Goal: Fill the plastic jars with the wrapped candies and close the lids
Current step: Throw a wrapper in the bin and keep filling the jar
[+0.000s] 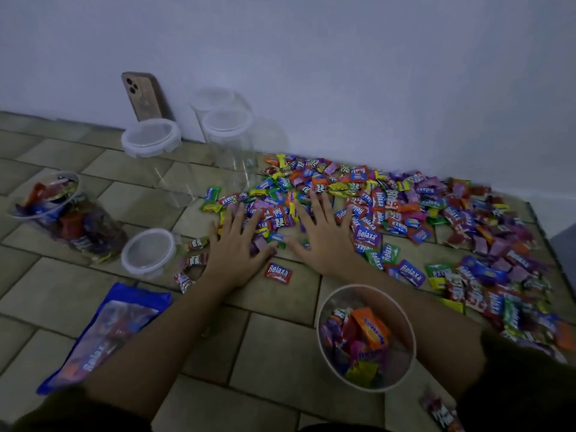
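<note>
A wide pile of wrapped candies (405,213) covers the tiled floor to the right. My left hand (240,244) and my right hand (324,235) lie flat, fingers spread, on the near left edge of the pile. An open plastic jar (366,336) partly filled with candies stands below my right forearm. A loose lid (149,252) lies left of my left hand. One red candy (278,273) sits apart between my wrists. A filled jar (67,216) without a lid lies tilted at far left.
Three empty lidded jars (152,145) (227,132) (212,99) stand near the white wall. A phone (141,96) leans against the wall behind them. A blue candy bag (106,335) lies on the floor at lower left.
</note>
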